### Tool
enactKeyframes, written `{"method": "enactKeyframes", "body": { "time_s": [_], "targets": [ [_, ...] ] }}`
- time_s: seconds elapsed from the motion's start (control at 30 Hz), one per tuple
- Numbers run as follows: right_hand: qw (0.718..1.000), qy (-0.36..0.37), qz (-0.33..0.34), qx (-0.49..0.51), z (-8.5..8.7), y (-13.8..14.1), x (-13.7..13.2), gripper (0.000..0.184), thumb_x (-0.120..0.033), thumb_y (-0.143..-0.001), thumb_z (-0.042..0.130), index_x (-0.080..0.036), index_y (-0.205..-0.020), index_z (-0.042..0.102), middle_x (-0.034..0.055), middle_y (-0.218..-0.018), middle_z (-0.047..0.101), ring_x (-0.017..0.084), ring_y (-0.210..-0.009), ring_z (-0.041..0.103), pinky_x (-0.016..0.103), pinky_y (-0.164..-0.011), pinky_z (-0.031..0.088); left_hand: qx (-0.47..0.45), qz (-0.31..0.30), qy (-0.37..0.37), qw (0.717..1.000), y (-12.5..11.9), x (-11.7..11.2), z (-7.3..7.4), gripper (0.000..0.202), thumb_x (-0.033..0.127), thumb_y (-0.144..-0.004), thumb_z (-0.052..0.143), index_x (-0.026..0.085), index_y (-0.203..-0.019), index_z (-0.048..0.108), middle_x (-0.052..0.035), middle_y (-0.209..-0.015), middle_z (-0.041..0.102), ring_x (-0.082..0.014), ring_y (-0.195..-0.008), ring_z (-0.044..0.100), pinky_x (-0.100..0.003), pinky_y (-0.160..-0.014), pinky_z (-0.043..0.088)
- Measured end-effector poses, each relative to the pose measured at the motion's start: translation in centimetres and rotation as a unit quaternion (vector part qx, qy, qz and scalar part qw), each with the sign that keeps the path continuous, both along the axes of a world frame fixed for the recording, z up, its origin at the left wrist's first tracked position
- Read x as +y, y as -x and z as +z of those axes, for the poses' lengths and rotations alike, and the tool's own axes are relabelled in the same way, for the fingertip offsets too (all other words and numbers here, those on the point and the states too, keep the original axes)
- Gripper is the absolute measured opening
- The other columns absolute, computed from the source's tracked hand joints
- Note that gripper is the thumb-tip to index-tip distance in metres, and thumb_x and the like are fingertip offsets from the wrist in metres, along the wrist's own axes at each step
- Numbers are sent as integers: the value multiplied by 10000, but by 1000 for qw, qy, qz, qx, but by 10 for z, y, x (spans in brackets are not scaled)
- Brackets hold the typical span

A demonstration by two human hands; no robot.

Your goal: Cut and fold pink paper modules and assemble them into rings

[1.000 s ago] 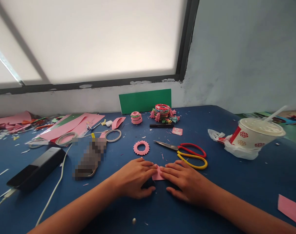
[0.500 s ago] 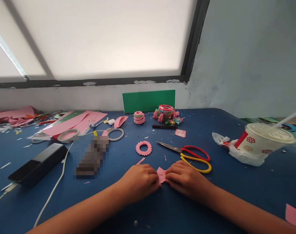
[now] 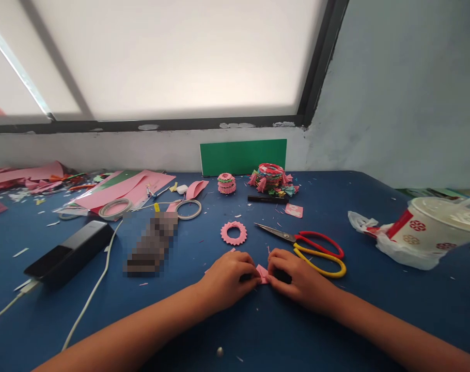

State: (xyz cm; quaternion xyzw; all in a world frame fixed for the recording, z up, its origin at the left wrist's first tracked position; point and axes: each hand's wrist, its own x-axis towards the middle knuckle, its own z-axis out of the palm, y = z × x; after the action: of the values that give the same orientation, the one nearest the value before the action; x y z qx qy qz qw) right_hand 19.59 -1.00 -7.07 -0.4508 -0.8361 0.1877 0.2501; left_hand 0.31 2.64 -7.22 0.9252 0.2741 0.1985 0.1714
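Blue tabletop (image 3: 297, 341) — small pink paper (image 3: 262, 273), sides out of sight behind fingers (image 3: 251, 268).

Left of the scissors (image 3: 296, 239), an object (image 3: 153, 243) is blurred past recognition. Nearer than the scissors, the left hand (image 3: 230, 279) and right hand (image 3: 299, 279) partly hide a pink paper (image 3: 262, 273). The cup (image 3: 428, 227) right of the scissors is clipped by the view's edge.

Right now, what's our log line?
left hand: pinching pink paper piece; right hand: pinching same piece; scissors: lying beyond right hand; pink toothed paper ring: beyond left hand
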Motion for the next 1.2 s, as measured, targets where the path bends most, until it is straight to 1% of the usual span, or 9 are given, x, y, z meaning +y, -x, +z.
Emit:
{"method": "enactKeyframes", "body": {
  "time_s": [0.13, 0.27, 0.5, 0.63, 0.8, 1.0, 1.1, 1.2],
  "targets": [
    [1000, 11, -6, -16, 1, 2, 1, 107, -153, -808, 514, -183, -706, 522, 26, -784, 538, 164, -763, 524, 289, -705, 439, 5, 0, -8, 1000, 0, 1, 0, 147, 248, -804, 561, 167, -793, 683, -42, -805, 641, -144, -755, 587, -251, -706, 442],
    [1000, 11, -12, -27, -1, 3, 2, 121, -147, -810, 513, -184, -695, 506, 20, -768, 532, 160, -735, 505, 289, -690, 429, 19, -23, -39, 999, 1, 2, 0, 184, 273, -827, 526, 176, -793, 679, -38, -809, 637, -139, -741, 579, -253, -699, 430],
    [1000, 10, -5, -27, -5, 2, 3, 107, -139, -793, 517, -187, -699, 500, 19, -783, 526, 162, -744, 499, 286, -677, 421, 56, -37, -93, 993, 2, 3, 0, 210, 275, -852, 489, 186, -788, 667, -29, -818, 636, -135, -728, 569, -253, -670, 414],
    [1000, 5, -1, -31, -6, 1, 3, 95, -145, -797, 510, -190, -713, 500, 19, -786, 523, 164, -748, 501, 289, -686, 417, 92, -74, -150, 982, 4, 2, 4, 227, 257, -866, 452, 192, -802, 661, -27, -847, 633, -130, -717, 562, -253, -652, 411],
    [999, 10, 7, -30, -5, -1, 4, 90, -150, -803, 503, -191, -723, 493, 21, -802, 518, 166, -770, 502, 292, -700, 411, 130, -102, -208, 964, 6, 0, 9, 227, 250, -855, 442, 187, -787, 648, -26, -767, 609, -138, -673, 544, -264, -600, 410],
    [999, 17, 13, -36, -4, -2, 4, 83, -156, -808, 497, -191, -734, 506, 22, -818, 510, 168, -786, 496, 295, -711, 406, 162, -129, -225, 952, 6, -1, 10, 220, 247, -840, 446, 155, -789, 640, -37, -789, 599, -161, -704, 542, -286, -595, 436],
    [999, 21, 15, -35, -3, -2, 4, 89, -158, -810, 494, -191, -728, 507, 21, -822, 507, 164, -781, 494, 294, -713, 404, 162, -138, -234, 949, 6, -2, 11, 216, 244, -839, 444, 152, -779, 630, -41, -794, 597, -158, -696, 539, -285, -585, 439],
    [999, 34, 16, -35, -3, -2, 4, 88, -162, -810, 496, -189, -726, 505, 19, -823, 502, 160, -776, 489, 291, -709, 400, 158, -146, -233, 948, 6, -3, 13, 193, 214, -827, 443, 150, -778, 618, -46, -816, 593, -161, -728, 542, -284, -601, 445]
  ]
}}
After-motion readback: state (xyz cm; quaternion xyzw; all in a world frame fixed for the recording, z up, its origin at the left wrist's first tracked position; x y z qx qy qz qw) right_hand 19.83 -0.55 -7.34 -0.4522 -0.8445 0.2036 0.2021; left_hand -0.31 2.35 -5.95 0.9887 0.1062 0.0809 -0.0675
